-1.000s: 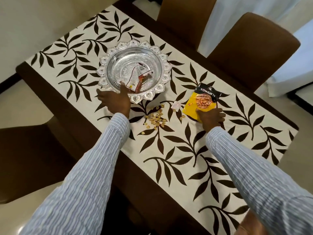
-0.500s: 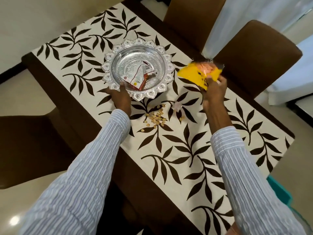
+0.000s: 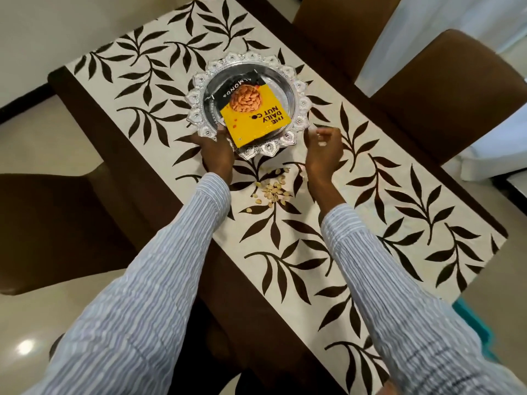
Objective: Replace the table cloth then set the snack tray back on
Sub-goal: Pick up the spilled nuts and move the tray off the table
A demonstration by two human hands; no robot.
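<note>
— Tray? Material, shape?
— Round silver snack tray [image 3: 296, 89], shiny metal, scalloped embossed rim; sitting on the table cloth [image 3: 328, 212] toward the far end of the dark wooden table [image 3: 94, 115]
— Inside it?
— One almond packet [image 3: 251, 109], glossy flat pouch, yellow with a black top; long axis slanting from near-right to far-left, black end pointing away, print reading upside down
— Cloth?
— Cream fabric, matte, dark brown leaf sprigs; long axis running diagonally from upper left to lower right
— Hands?
— Two, in striped blue-white sleeves. Left hand [image 3: 216, 152] gripping the tray's near rim, thumb over the edge. Right hand [image 3: 323, 152] just right of the tray, fingers loosely curled, grasping nothing, apart from the rim
— Anything loose?
— One scatter of pale pistachio shells [image 3: 273, 189] on the cloth between the wrists; too many and too small for an exact count
— Seating?
— Three brown padded chairs: two beyond [image 3: 445, 89], one at left
</note>
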